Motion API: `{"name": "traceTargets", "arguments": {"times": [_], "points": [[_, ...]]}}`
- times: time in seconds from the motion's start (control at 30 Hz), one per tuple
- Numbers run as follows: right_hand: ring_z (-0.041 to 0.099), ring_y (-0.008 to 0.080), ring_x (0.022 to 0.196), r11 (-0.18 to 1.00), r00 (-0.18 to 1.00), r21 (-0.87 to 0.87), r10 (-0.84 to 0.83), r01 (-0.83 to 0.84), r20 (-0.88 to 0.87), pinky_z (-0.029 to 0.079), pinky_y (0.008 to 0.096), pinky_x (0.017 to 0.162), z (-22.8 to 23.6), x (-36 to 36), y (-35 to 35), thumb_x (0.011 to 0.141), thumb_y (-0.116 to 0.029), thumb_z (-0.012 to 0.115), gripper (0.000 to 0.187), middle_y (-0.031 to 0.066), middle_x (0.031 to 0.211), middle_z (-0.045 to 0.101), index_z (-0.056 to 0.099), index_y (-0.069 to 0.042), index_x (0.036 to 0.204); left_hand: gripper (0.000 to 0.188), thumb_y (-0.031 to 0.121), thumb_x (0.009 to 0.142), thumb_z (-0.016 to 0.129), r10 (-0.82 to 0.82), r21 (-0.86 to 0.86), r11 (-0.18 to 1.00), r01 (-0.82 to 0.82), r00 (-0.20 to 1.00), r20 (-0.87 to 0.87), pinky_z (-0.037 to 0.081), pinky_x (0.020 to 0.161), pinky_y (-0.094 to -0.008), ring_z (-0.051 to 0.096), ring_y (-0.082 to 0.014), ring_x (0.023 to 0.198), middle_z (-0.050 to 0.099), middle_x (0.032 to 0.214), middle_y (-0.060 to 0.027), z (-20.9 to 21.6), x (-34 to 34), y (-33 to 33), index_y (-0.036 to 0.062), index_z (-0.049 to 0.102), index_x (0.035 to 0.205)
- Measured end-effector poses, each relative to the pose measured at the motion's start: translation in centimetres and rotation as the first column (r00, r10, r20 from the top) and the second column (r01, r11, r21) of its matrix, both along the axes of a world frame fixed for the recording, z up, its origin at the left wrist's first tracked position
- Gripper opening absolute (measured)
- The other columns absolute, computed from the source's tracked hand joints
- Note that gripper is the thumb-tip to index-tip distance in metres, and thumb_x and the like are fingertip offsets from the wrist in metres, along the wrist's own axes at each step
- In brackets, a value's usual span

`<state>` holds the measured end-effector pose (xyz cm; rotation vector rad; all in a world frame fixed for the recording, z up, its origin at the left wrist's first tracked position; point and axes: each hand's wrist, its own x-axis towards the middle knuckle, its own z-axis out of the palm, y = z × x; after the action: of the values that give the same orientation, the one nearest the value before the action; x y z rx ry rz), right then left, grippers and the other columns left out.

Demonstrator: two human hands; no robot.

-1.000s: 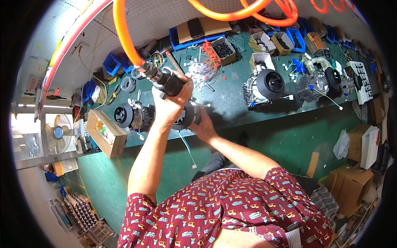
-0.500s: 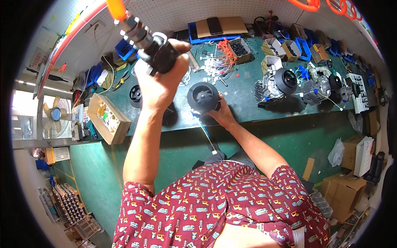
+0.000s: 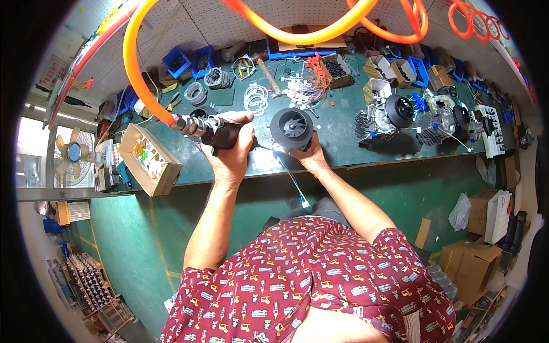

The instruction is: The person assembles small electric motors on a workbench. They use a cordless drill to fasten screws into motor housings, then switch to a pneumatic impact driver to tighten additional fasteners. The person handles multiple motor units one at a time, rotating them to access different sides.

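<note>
Head view: air tool in the left hand, blower unit in the right

The left hand (image 3: 231, 160) is wrapped around a black pistol-shaped air tool (image 3: 220, 135), whose metal coupling joins an orange air hose (image 3: 130, 51). A thin bit points from the tool toward the left side of a blower unit (image 3: 292, 127); whether it touches, I cannot tell.

That unit sits near the front edge of a green workbench (image 3: 340, 127), its black finned impeller facing up. The right hand (image 3: 309, 155) grasps its near right side, the fingertips hidden below the impeller. A thin cable (image 3: 290, 174) ending in a white connector hangs from the unit over the bench edge.

Left of the tool stands an open cardboard box (image 3: 166, 180). Behind the blower unit lie white wires with red-orange ends (image 3: 311, 86); well to the right stands another blower assembly (image 3: 399, 111) with a black impeller.
</note>
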<state>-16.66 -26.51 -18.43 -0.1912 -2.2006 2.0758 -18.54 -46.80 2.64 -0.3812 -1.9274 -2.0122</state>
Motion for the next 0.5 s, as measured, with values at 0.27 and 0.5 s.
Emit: {"name": "traceTargets", "arguments": {"times": [0.27, 0.5], "points": [[0.059, 0.0223, 0.126, 0.999, 1.0, -0.044, 0.013, -0.013, 0.01, 0.046, 0.0363, 0.109, 0.5, 0.12, -0.32, 0.067, -0.018, 0.091, 0.099, 0.0127, 0.135, 0.061, 0.035, -0.006, 0.148, 0.023, -0.005, 0.085, 0.072, 0.027, 0.016, 1.0, -0.027, 0.999, -0.023, 0.056, 0.084, -0.0312, 0.069, -0.015, 0.09, 0.074, 0.103, -0.0104, -0.5, 0.03, -0.07, -0.0024, 0.068, 0.108], [0.06, 0.0217, 0.125, 1.0, 1.0, -0.009, 0.016, -0.016, 0.024, 0.047, 0.0358, 0.108, 0.66, 0.1, -0.21, 0.066, -0.015, 0.092, 0.101, 0.0135, 0.135, 0.061, 0.035, -0.004, 0.148, 0.024, -0.005, 0.085, 0.072, 0.036, 0.015, 0.999, -0.036, 0.999, -0.014, 0.056, 0.083, -0.0314, 0.069, -0.0154, 0.09, 0.074, 0.103, -0.0102, -0.47, 0.0, 0.23, -0.0025, 0.068, 0.108]]}}
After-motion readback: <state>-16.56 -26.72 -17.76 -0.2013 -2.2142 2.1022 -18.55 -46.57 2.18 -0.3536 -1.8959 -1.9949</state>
